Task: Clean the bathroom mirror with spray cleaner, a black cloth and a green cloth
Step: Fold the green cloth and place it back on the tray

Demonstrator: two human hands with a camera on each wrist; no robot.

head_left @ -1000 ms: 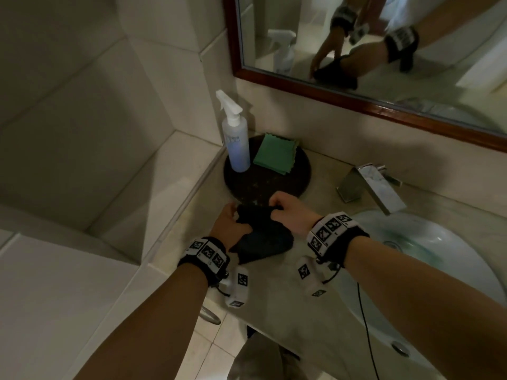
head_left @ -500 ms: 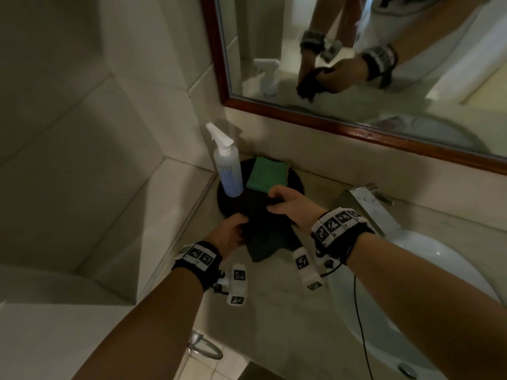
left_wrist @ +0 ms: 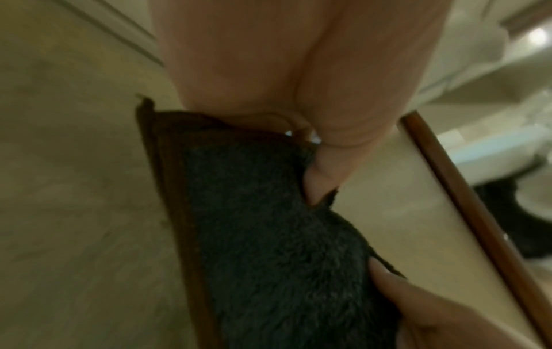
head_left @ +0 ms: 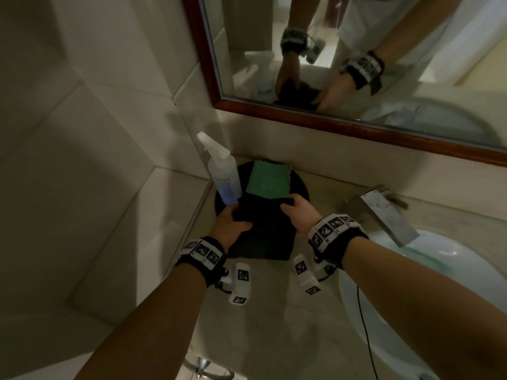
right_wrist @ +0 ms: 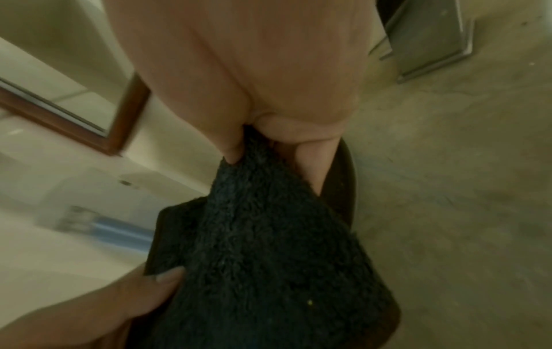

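Countertop (head_left: 274, 311): beige stone surface with a basin (head_left: 439, 270) at the right and a metal tap (head_left: 384, 212) behind it.
Mirror (head_left: 356, 50): wood-framed, mounted on the wall above the counter; reflects both hands and the cloth.
Round tray (head_left: 300, 193): dark, in the back left corner of the counter.
Black cloth (head_left: 263, 237): spread flat, partly on the tray, near edge lying over the counter.
Green cloth (head_left: 267, 182): folded, on the tray behind the black cloth.
Spray bottle (head_left: 223, 174): upright at the tray's left edge, blue liquid inside.
Left hand (head_left: 230, 223): fingers and thumb pinching the cloth's left edge.
Right hand (head_left: 299, 215): fingers and thumb pinching the cloth's far right corner.
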